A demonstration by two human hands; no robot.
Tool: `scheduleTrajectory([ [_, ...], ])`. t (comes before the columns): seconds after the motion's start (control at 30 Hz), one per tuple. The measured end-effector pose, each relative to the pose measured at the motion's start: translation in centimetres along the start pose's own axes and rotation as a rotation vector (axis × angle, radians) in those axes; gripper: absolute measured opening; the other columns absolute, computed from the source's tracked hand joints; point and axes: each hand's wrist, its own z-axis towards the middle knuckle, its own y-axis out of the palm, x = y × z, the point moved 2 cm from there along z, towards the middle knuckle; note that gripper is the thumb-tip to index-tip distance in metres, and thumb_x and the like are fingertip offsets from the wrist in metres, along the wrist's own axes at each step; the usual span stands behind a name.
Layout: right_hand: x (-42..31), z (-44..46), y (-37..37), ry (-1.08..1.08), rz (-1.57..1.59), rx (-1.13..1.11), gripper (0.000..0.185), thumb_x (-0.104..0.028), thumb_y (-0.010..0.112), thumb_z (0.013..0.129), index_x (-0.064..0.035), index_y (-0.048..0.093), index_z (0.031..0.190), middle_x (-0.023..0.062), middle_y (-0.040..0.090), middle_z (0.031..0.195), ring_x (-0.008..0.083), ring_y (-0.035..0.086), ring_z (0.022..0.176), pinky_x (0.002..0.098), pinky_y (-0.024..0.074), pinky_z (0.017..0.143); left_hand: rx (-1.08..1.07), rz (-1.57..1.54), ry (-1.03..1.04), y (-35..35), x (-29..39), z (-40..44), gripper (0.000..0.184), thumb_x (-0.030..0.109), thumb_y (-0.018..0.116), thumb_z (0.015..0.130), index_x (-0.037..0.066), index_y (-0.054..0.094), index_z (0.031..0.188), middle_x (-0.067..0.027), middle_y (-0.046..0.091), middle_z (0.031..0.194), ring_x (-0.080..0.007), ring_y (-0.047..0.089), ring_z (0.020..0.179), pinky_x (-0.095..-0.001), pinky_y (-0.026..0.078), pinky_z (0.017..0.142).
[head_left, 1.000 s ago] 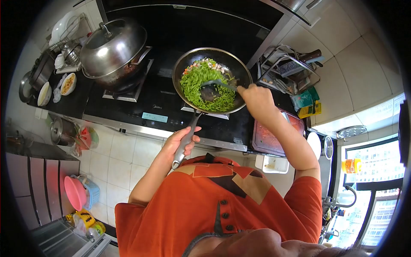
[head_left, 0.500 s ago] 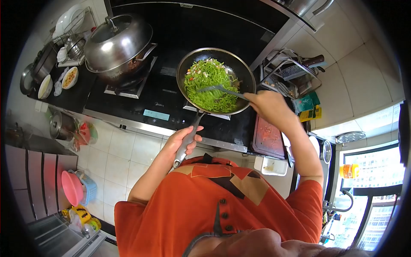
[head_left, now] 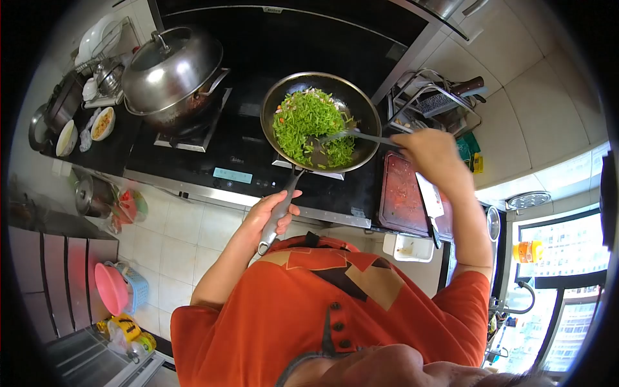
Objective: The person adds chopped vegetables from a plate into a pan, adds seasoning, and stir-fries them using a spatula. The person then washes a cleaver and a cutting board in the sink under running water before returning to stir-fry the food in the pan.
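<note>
A dark frying pan [head_left: 367, 119] sits over the right burner of the black stove. Chopped green vegetables [head_left: 313, 119] are heaped in it, with small white and red pieces at their upper left edge. My left hand [head_left: 273, 214] is wrapped round the pan's grey handle below the pan. At the pan's right side my right hand [head_left: 433, 155] grips a grey spatula [head_left: 371, 136], whose blade lies among the greens near the middle of the pan. Part of the spatula's blade is hidden by the vegetables.
A large lidded wok [head_left: 171, 77] stands on the left burner, with two bowls [head_left: 103, 124] farther left. Right of the stove are a red cutting board [head_left: 403, 197], a cleaver [head_left: 431, 200], a knife rack [head_left: 425, 97] and a white tray [head_left: 409, 248].
My right hand has moved right with the spatula, drawing its blade across the pan. The greens have shifted, baring some of the pan's bottom. My left hand keeps its hold on the handle.
</note>
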Motion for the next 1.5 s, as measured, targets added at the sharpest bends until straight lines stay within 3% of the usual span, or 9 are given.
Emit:
scheduleTrajectory([
  [0.53,9.2,3.1,7.4,0.174,0.081,-0.107,0.019,-0.016,0.053,0.088,-0.0093,0.067,0.098,0.0164,0.066,0.077,0.0341,0.066,0.069,0.0449,0.0518,0.059,-0.003,0.051,0.0,-0.2,0.5,-0.2,0.041,0.033,0.047,0.098,0.004,0.05,0.127,-0.0065,0.062,0.079,-0.008,0.042,0.047,-0.0232,0.035,0.039],
  [0.6,10.3,5.7,11.1,0.508,0.607,-0.557,0.021,-0.02,0.053,0.089,-0.0067,0.067,0.099,0.012,0.061,0.066,0.0239,0.057,0.048,0.0367,0.0455,0.042,-0.029,0.047,0.002,-0.4,0.6,-0.3,0.041,0.032,0.047,0.098,0.002,0.05,0.125,-0.0088,0.062,0.079,-0.009,0.044,0.049,-0.0238,0.036,0.04],
  [0.73,6.5,6.8,17.0,0.491,1.104,-0.367,0.025,-0.027,0.059,0.091,-0.0066,0.067,0.102,0.002,0.053,0.06,0.0072,0.041,0.04,0.0228,0.0324,0.035,-0.036,0.043,0.006,-0.2,0.7,-0.3,0.04,0.031,0.046,0.098,0.002,0.05,0.126,-0.0085,0.062,0.079,-0.0088,0.043,0.049,-0.0235,0.036,0.04],
  [0.83,5.1,5.5,16.0,0.188,0.811,-0.168,0.029,-0.022,0.062,0.086,-0.004,0.066,0.108,0.0164,0.067,0.078,0.026,0.063,0.065,0.0359,0.0511,0.062,-0.019,-0.001,-0.015,-0.2,0.5,-0.3,0.039,0.031,0.046,0.099,0.002,0.051,0.125,-0.0079,0.061,0.079,-0.0084,0.044,0.049,-0.0229,0.036,0.04],
  [0.93,3.7,3.3,10.7,0.071,0.522,-0.011,0.032,-0.02,0.064,0.083,-0.0038,0.065,0.11,0.0208,0.066,0.093,0.0365,0.064,0.088,0.0419,0.0489,0.08,-0.038,-0.031,-0.013,-0.3,0.4,-0.2,0.039,0.031,0.046,0.099,0.003,0.051,0.125,-0.0076,0.062,0.079,-0.0084,0.044,0.049,-0.0229,0.036,0.04],
  [1.17,11.6,7.1,12.0,0.2,0.459,-0.059,0.028,-0.018,0.063,0.082,-0.0034,0.067,0.106,0.0211,0.066,0.097,0.0393,0.061,0.098,0.0437,0.0472,0.086,0.003,0.034,-0.004,-0.4,0.7,-0.2,0.042,0.032,0.046,0.098,0.004,0.05,0.129,-0.0052,0.062,0.079,-0.0067,0.041,0.046,-0.0213,0.031,0.037],
  [1.23,14.3,9.5,16.1,0.19,0.595,-0.034,0.029,-0.019,0.064,0.083,-0.0043,0.067,0.107,0.0165,0.068,0.081,0.0319,0.066,0.074,0.0401,0.0517,0.067,0.011,0.05,-0.01,-0.6,0.7,-0.2,0.042,0.032,0.046,0.098,0.004,0.05,0.129,-0.0055,0.062,0.079,-0.0067,0.041,0.046,-0.0214,0.031,0.037],
  [1.33,10.8,11.4,16.9,0.406,1.091,-0.405,0.03,-0.021,0.064,0.085,-0.0072,0.067,0.112,-0.0002,0.051,0.06,0.0067,0.039,0.041,0.0233,0.0305,0.035,-0.017,0.052,0.001,-0.7,0.8,-0.1,0.042,0.032,0.046,0.098,0.003,0.05,0.129,-0.006,0.062,0.078,-0.007,0.042,0.046,-0.0219,0.03,0.036],
  [1.5,9.7,9.5,13.2,0.079,0.892,-0.291,0.032,-0.017,0.065,0.083,-0.0077,0.067,0.113,0.0017,0.059,0.067,0.0095,0.051,0.052,0.0257,0.0432,0.05,-0.02,0.015,-0.022,-0.6,1.0,-0.3,0.04,0.03,0.046,0.099,0.002,0.05,0.126,-0.0101,0.062,0.08,-0.0086,0.043,0.048,-0.0228,0.035,0.04],
])
